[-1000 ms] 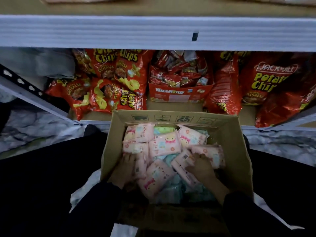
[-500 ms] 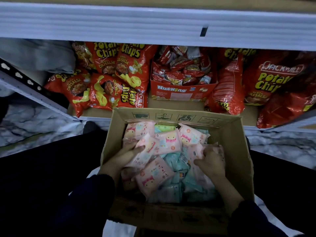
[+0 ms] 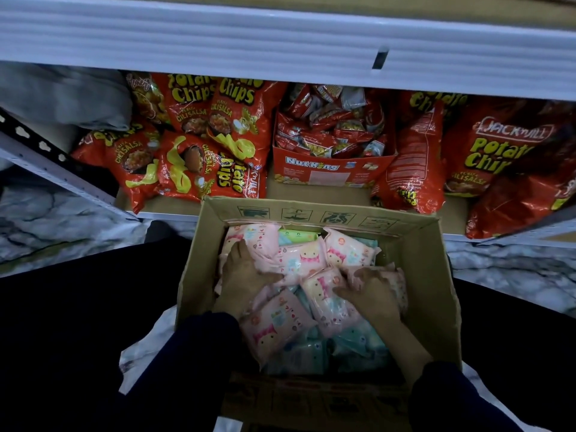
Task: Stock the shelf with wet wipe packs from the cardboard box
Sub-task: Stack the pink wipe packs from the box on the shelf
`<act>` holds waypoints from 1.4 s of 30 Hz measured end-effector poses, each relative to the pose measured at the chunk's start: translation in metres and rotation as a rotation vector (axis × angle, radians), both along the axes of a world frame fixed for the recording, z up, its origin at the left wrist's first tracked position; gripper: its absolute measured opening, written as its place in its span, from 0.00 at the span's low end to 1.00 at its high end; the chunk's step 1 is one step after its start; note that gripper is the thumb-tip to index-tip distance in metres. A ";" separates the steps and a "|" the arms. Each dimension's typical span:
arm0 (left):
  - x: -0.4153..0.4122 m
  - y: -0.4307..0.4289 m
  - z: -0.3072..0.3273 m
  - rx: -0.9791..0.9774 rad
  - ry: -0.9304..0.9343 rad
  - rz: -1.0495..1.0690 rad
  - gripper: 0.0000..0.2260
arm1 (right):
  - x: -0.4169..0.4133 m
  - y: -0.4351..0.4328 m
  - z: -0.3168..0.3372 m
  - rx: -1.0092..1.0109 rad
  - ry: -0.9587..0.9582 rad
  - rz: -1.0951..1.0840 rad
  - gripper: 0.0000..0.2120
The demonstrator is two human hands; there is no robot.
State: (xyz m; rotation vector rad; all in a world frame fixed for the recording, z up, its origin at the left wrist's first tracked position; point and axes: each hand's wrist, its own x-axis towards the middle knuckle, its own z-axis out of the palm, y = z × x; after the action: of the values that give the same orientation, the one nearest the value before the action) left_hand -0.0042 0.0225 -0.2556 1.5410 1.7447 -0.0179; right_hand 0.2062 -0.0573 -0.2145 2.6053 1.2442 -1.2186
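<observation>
1. Below the shelf (image 3: 280,57), before us: box (image 3: 311,213), open, with packs (image 3: 305,260) heaped loose inside
2. Left hand (image 3: 241,271): fingers spread over the far-left packs; gripping or merely resting, we cannot tell
3. Right hand (image 3: 375,294): fingers curled round a pink pack (image 3: 400,282) by the right wall
4. Handling, as we judge it: gather a few packs flat, squeeze lightly, lift clear of the rim, keep off the chip bags (image 3: 202,145)

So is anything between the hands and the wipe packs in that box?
Nothing visible. The cardboard box is open on top, and the left hand and right hand both touch pink wipe packs inside.
</observation>
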 end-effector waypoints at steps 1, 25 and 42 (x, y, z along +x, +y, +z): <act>0.001 -0.003 -0.004 0.004 -0.023 0.025 0.53 | -0.006 -0.001 -0.006 -0.045 -0.007 0.030 0.32; -0.015 -0.033 -0.034 0.153 0.124 0.141 0.49 | -0.043 -0.010 -0.053 0.016 0.002 -0.145 0.53; 0.006 -0.003 0.080 0.615 0.388 -0.592 0.46 | 0.003 -0.006 0.050 0.153 -0.256 0.189 0.44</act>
State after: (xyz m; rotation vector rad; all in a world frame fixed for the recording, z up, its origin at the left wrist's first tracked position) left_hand 0.0017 0.0195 -0.1759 2.6152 1.5804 -0.0888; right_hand 0.2091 -0.0637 -0.1640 2.5656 1.5384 -0.7610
